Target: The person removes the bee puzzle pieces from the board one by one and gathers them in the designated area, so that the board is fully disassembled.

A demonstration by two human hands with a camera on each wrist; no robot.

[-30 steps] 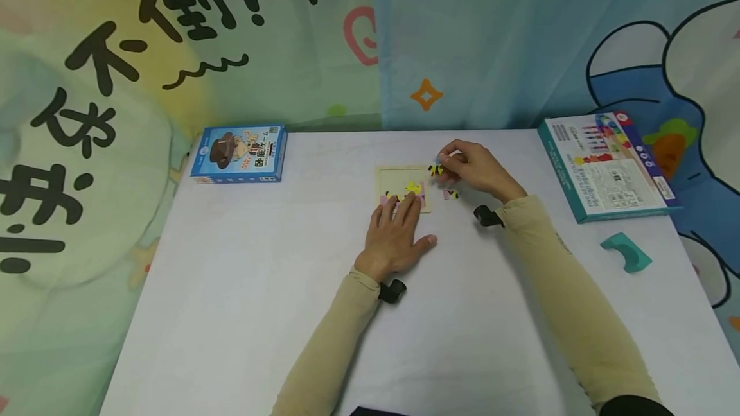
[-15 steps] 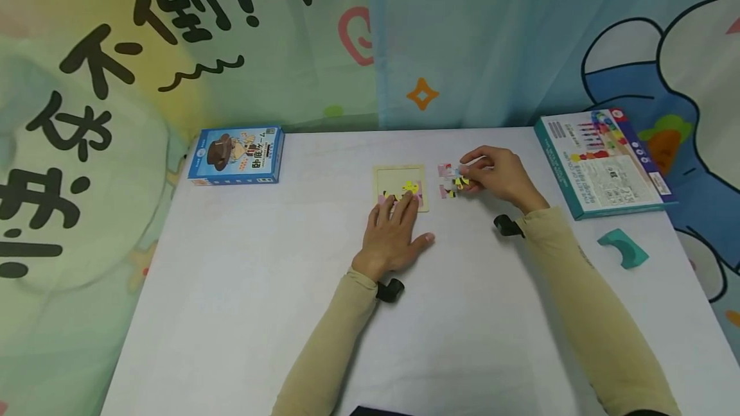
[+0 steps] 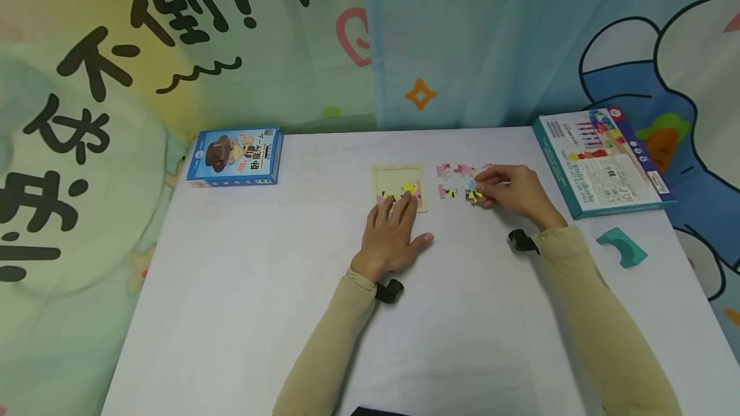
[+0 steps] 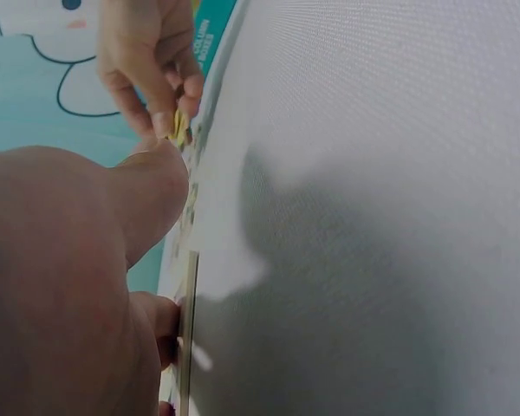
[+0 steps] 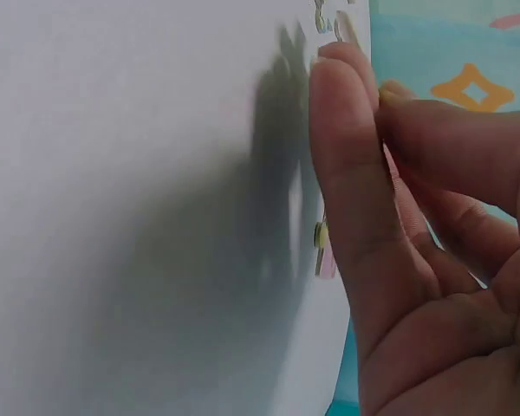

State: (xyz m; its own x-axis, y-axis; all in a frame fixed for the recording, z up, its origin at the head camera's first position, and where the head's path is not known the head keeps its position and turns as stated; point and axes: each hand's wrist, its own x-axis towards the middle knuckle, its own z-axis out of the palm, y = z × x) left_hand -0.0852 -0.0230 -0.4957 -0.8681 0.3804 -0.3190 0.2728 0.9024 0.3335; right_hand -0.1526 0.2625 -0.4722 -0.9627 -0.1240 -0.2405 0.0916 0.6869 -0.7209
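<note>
My left hand (image 3: 386, 239) lies with its fingers extended over the lower edge of a small wooden puzzle tray (image 3: 399, 167). Yellow and pink puzzle parts show in the tray around the fingertips; some are hidden under them. To the right, my right hand (image 3: 513, 192) pinches a yellow and black puzzle piece (image 3: 473, 196) between thumb and fingers, low over the table among other pieces. In the left wrist view, that piece shows yellow at the right hand's fingertips, and the tray's edge (image 4: 188, 338) stands beside the left fingers.
Loose pink puzzle pieces (image 3: 464, 170) lie between the tray and the right hand, with another piece (image 3: 446, 192) below them. A blue box (image 3: 236, 156) is at the back left. A teal-edged box (image 3: 604, 162) and a teal arch block (image 3: 624, 247) are on the right.
My right hand has moved right, away from the tray, with the yellow and black puzzle piece. Loose pink pieces behind it have come into view. The left hand stays on the tray.
</note>
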